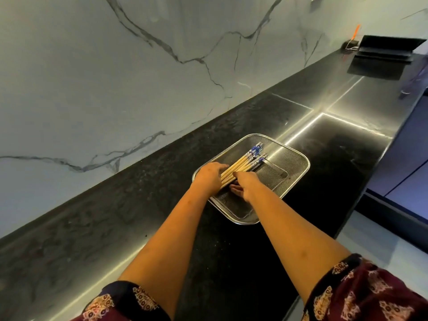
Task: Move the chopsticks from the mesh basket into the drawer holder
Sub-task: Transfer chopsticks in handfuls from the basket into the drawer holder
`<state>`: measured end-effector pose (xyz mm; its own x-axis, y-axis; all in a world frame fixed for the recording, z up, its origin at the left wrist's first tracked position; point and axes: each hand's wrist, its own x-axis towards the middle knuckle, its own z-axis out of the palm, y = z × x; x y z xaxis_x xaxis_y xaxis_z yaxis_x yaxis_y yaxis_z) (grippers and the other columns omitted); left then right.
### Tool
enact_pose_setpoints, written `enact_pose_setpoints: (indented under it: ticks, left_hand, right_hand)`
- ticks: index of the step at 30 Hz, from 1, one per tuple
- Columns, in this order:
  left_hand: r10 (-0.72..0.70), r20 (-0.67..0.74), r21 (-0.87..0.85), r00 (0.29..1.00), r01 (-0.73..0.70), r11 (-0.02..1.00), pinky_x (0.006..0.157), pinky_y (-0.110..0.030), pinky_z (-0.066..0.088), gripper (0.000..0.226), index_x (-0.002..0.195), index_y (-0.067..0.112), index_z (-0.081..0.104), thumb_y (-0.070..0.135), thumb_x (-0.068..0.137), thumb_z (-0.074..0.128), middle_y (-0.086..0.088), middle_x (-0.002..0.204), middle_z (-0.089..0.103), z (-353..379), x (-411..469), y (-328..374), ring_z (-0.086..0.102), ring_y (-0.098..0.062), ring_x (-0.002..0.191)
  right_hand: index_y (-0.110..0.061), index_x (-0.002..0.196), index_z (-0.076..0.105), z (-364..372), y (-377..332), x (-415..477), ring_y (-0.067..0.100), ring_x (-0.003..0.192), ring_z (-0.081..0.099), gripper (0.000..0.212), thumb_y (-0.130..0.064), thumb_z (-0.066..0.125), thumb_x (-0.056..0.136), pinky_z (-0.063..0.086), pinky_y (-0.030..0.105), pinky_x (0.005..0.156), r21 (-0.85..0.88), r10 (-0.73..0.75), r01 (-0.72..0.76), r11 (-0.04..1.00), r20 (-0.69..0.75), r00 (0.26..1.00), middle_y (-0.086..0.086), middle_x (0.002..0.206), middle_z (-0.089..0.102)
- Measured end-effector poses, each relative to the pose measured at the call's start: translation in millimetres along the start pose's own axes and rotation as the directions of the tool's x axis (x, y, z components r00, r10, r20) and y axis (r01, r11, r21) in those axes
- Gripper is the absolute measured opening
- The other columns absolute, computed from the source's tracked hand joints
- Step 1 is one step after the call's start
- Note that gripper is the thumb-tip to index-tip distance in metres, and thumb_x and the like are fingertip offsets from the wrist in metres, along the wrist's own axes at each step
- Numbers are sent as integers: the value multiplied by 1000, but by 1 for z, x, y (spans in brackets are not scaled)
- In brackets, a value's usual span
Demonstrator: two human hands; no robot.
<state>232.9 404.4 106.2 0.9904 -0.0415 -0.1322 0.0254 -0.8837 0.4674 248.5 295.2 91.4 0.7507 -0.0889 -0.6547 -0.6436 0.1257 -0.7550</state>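
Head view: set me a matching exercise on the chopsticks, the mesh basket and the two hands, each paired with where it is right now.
Things:
1 chopsticks
2 mesh basket
3 left hand
4 right hand

Places:
A on the black countertop
B at the bundle's side towards the marble wall
C bundled inside the basket, blue-patterned ends pointing away
D at the bundle's side towards the counter's front edge, fingers showing beneath it

Pairs: 1-C; 2-A; 3-B; 4-D

Left hand (208, 176), right hand (246, 184) on chopsticks (240, 164)
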Motion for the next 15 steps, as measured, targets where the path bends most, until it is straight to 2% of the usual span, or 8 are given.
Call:
enact_pose_setpoints:
  ticks: [4,9,13,15]
  left_hand:
    - [20,103,88,994,-29,996,103,-38,39,52,136,25,44,8,88,54,-7,137,48,1,13,-3,45,-25,123]
    - [3,93,54,996,-9,998,99,-36,40,49,132,23,49,5,87,54,-7,132,53,5,20,-6,49,-24,118]
    - [1,81,51,997,-5,999,101,-37,42,50,133,22,48,2,87,50,-7,133,52,8,22,-5,50,-24,119]
    - [-7,68,45,998,4,999,101,-38,44,50,133,22,47,1,88,50,-8,133,52,9,21,-5,51,-23,118]
  right_hand:
    - [-6,115,56,9,1,11,26,96,66,25,-11,59,90,56,29,61,77,-15,16,997,-17,1000,16,106,64]
    - [-5,113,57,15,3,22,28,96,66,28,-8,64,86,55,30,56,63,-39,42,997,-46,998,17,110,65]
    - [-3,111,57,11,2,27,22,75,63,25,-4,61,86,53,31,50,62,-23,26,998,-42,999,15,93,64]
    - [-3,111,57,10,2,28,20,69,60,24,-1,59,87,54,33,52,56,-13,15,998,-35,999,16,93,63]
